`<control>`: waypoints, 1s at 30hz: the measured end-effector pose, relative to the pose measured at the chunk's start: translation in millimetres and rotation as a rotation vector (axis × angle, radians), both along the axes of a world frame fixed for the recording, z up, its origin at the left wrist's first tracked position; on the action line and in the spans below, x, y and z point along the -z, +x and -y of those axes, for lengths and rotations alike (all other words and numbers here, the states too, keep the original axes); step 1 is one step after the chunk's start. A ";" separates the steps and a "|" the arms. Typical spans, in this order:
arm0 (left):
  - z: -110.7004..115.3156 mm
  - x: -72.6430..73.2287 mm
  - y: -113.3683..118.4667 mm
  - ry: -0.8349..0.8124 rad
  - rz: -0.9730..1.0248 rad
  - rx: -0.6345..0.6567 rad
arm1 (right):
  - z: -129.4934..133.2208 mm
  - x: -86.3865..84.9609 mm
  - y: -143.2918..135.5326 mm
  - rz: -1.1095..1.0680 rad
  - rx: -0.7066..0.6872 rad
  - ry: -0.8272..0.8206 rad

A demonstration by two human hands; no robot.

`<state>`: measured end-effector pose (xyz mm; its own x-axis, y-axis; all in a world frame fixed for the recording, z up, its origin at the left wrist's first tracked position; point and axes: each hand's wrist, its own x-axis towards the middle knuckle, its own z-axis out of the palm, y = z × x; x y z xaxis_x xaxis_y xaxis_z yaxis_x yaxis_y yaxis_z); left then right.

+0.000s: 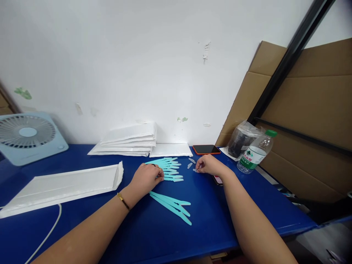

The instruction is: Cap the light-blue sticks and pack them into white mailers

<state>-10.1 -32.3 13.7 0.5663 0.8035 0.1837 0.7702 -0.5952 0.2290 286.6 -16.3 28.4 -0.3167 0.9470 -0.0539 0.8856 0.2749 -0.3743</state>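
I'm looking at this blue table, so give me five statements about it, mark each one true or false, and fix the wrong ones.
1. The left hand is over a spread of turquoise tools. True.
2. The water bottle has a red cap. False: the water bottle has a green cap.
3. Three separate tools lie apart from the larger spread. True.
4. The electric fan stands at the picture's right edge. False: the electric fan is at the left edge.
5. A stack of white envelopes lies near the wall. True.
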 end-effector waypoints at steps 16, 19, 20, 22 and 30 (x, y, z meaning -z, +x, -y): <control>11.5 -3.0 6.6 -0.370 0.129 0.101 | 7.3 -5.1 -17.3 -0.041 -0.130 -0.107; 7.1 -1.5 5.1 -0.299 0.127 0.044 | 8.5 -5.0 -19.6 -0.067 -0.167 -0.111; 6.5 -1.7 4.5 -0.299 0.128 0.040 | 9.0 -4.6 -20.6 -0.078 -0.187 -0.105; 6.2 -2.5 3.9 -0.320 0.140 0.045 | 9.8 -3.2 -23.0 -0.098 -0.228 -0.092; 6.6 -2.7 4.2 -0.356 0.164 0.040 | 15.0 0.0 -40.5 -0.144 -0.341 -0.033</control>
<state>-5.9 -38.9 16.4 0.5848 0.8111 -0.0116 0.6840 -0.4854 0.5445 246.1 -31.3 28.4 -0.6204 0.7841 -0.0147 0.6829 0.5309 -0.5018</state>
